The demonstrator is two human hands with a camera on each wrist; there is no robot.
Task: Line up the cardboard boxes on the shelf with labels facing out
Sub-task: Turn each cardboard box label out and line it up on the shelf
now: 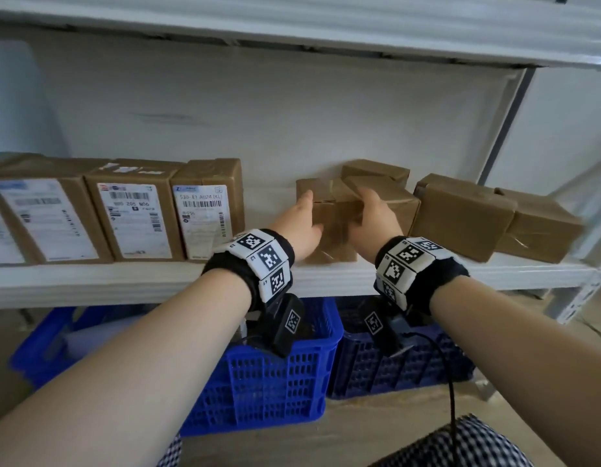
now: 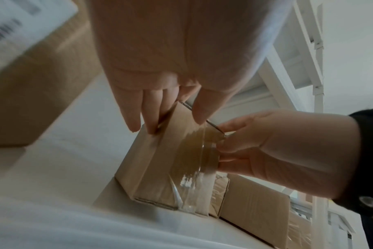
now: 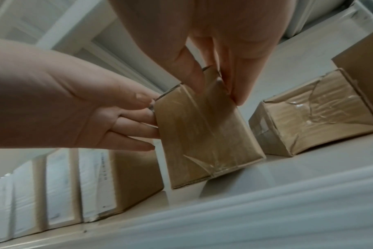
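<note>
— Cardboard in both our hands: the box (image 1: pixel 329 227) stands on the shelf (image 1: pixel 123 281), just right of the labelled row (image 1: pixel 204 210), plain taped face toward us.

— Left hand (image 1: pixel 300 227) clasps its left edge, right hand (image 1: pixel 373 219) pinches the right. No label showing.

— So we'd turn it about until the label comes front, keeping the base low on the shelf.

— Then slide it flush against the row. Mind the loose boxes (image 1: pixel 460 214) just to the right; they'd knock easily.
</note>
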